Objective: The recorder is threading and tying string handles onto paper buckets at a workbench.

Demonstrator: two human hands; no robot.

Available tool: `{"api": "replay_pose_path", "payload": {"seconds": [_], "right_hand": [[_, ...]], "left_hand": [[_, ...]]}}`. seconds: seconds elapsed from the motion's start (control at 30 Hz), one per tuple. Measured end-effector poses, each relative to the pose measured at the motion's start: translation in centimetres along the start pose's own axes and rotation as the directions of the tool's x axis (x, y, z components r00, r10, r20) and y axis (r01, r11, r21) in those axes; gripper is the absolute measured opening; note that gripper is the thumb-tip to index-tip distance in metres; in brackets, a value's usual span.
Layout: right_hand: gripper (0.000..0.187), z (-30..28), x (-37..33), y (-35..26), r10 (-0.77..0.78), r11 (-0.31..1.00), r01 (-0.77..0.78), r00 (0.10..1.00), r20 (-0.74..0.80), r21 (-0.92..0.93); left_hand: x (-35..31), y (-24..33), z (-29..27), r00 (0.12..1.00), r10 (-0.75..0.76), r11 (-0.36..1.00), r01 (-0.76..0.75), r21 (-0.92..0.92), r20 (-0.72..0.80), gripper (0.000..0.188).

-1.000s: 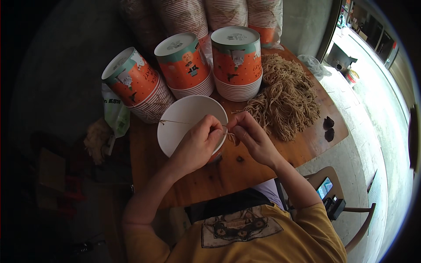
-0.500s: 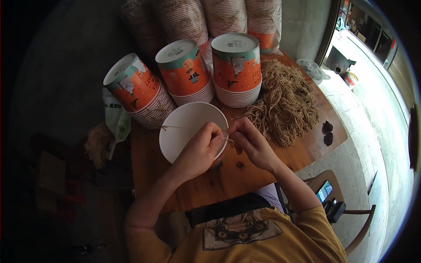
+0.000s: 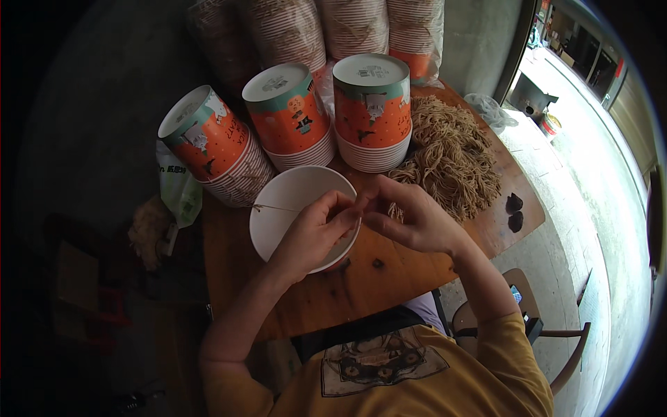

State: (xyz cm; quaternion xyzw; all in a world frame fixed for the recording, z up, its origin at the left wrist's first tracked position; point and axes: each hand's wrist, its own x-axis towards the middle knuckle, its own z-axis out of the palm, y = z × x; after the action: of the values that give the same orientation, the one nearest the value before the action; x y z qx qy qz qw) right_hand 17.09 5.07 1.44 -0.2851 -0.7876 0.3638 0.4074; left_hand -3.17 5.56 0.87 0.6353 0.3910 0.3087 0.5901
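A white-lined paper bucket [image 3: 267,226] sits on the wooden table in front of me, its mouth facing up toward me. A thin tan cord [image 3: 278,208] stretches across that mouth from the left rim, where a small knotted end shows, into my left hand [image 3: 316,226]. My left hand is closed on the cord over the bucket's right half. My right hand [image 3: 413,215] is at the right rim, thumb and fingers pinched together against the left fingertips. The cord's end between the fingertips is mostly hidden.
Three upside-down stacks of orange-and-green paper buckets [image 3: 372,115] stand behind the bucket. At right lies a heap of tan cords [image 3: 455,160], with two dark pieces [image 3: 514,212] near the table edge. Bagged bucket stacks [image 3: 285,35] line the wall. A chair [image 3: 531,309] stands right.
My right hand has turned and shifted slightly up and right, its back now more in view. The left hand stays on the cord, slightly lower. The whole view has shifted a little.
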Motion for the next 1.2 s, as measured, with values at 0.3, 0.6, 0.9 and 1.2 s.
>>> {"api": "replay_pose_path", "payload": {"seconds": [0.3, 0.6, 0.9, 1.2], "right_hand": [[0.009, -1.0, 2.6, -0.6, 0.074, 0.995, -0.082, 0.986, 0.147, 0.049], [0.010, 0.7, -1.5, 1.8, -0.077, 0.938, -0.055, 0.930, -0.360, -0.342], [0.019, 5.4, -4.2, 0.1, 0.283, 0.954, -0.300, 0.901, -0.329, 0.000], [0.016, 5.1, -3.7, -0.3, -0.165, 0.923, 0.053, 0.949, -0.269, -0.381]], "left_hand": [[-0.6, 0.8, 0.4, 0.994, -0.076, 0.995, 0.081, -0.059, 0.075, 0.014], [-0.3, 0.3, 0.2, 0.995, -0.059, 0.974, 0.075, -0.214, 0.079, 0.014], [0.0, 0.9, 0.4, 0.990, -0.119, 0.983, 0.129, -0.134, 0.081, 0.015], [0.1, 1.9, 0.4, 0.975, -0.187, 0.964, 0.205, -0.168, 0.118, 0.013]]}}
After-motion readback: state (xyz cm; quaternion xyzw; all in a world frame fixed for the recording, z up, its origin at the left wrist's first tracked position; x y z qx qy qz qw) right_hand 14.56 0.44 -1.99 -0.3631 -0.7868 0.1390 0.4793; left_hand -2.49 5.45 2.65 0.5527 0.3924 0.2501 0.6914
